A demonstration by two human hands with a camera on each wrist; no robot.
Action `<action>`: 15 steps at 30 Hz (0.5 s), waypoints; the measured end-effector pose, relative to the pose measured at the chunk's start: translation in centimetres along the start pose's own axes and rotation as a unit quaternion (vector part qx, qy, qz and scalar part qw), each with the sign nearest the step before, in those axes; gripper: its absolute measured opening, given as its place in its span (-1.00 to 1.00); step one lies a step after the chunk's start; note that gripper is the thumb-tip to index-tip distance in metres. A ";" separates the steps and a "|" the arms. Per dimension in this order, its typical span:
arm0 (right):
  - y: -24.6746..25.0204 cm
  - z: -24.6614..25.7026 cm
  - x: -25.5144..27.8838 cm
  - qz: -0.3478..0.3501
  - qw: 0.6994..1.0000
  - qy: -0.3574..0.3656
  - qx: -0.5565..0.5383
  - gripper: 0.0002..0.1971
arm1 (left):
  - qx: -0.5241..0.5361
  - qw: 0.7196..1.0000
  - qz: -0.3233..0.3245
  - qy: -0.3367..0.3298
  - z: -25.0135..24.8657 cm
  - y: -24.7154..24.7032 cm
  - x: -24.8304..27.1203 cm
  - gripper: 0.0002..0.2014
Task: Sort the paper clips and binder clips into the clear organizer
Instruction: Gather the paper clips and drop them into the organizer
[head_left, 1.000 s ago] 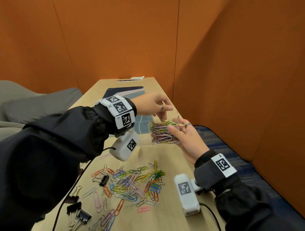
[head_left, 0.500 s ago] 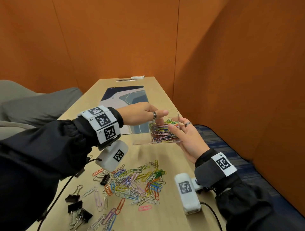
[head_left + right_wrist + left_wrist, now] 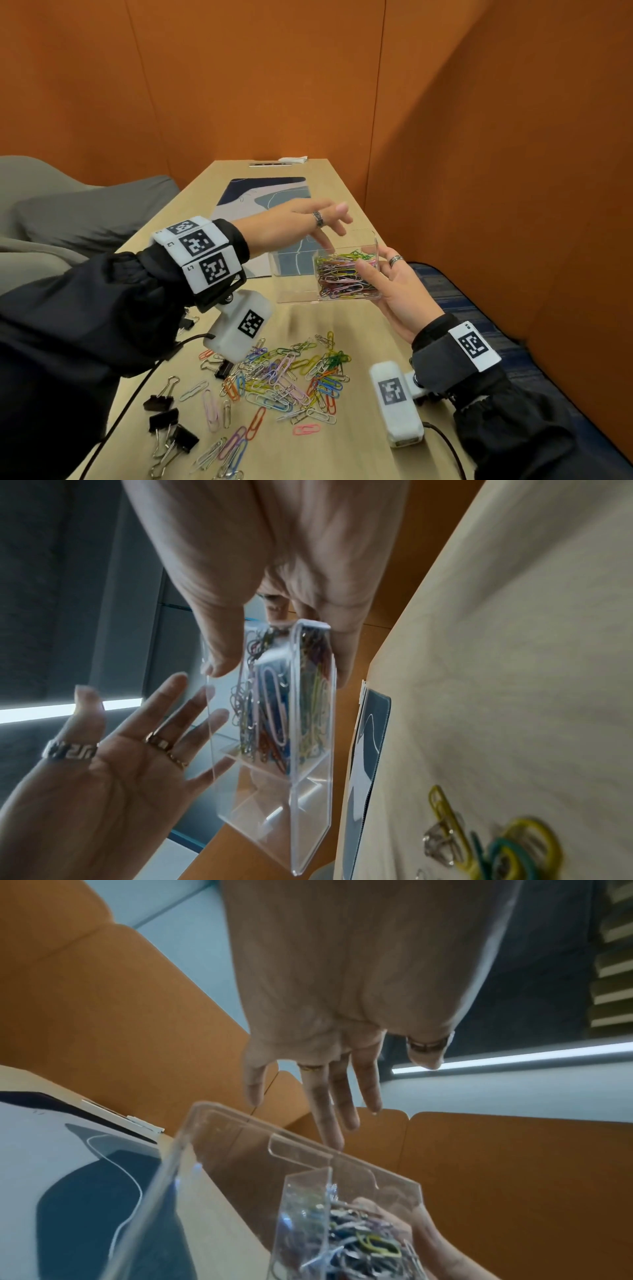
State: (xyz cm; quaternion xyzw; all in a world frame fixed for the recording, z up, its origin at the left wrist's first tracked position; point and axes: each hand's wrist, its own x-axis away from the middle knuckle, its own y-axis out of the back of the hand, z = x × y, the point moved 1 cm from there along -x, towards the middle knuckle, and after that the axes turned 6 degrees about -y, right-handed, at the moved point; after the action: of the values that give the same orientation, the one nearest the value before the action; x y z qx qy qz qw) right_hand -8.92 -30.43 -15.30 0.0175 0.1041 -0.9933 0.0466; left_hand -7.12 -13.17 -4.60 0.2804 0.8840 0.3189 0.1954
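My right hand [image 3: 380,270] grips the right end of the clear organizer [image 3: 294,274], thumb on the near wall, and holds it tilted just above the table. Its right compartment is full of coloured paper clips [image 3: 339,277]; the left one shows nothing inside. My left hand [image 3: 334,222] hovers over the rim with fingers spread and holds nothing, as the left wrist view [image 3: 329,1110] confirms. In the right wrist view the organizer [image 3: 308,804] stands on edge under my thumb. Loose paper clips [image 3: 291,377] lie in a heap on the near table, with black binder clips [image 3: 168,421] at its left.
A patterned desk mat [image 3: 253,195] lies beyond the organizer. Orange partition walls close the far and right sides, and a grey seat [image 3: 68,212] sits left. The right wrist camera [image 3: 397,404] and its cable hang over the table's near right edge.
My left hand has come off the organizer's rim, risen a little and spread its fingers. The right hand still holds the organizer in about the same place.
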 end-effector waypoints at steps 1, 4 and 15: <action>0.0 0.1 0.0 0.001 1.000 0.001 0.002 -0.15 | 0.006 1.000 -0.021 -0.009 0.1 0.4 0.4 -0.64; -0.4 0.5 0.2 0.018 1.000 0.004 -0.010 -0.18 | 0.016 0.995 -0.101 -0.021 0.7 1.7 2.0 -0.72; -5.2 2.1 0.7 0.151 0.987 -0.008 -0.060 -0.25 | 0.071 0.993 -0.087 0.025 5.9 5.1 10.0 -0.18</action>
State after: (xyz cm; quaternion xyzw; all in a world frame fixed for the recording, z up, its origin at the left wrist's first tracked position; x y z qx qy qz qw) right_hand -10.16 -25.84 -12.16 0.0226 0.1590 -0.9669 0.1983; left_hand -9.85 -1.05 -7.09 0.2076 0.9302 0.2438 0.1795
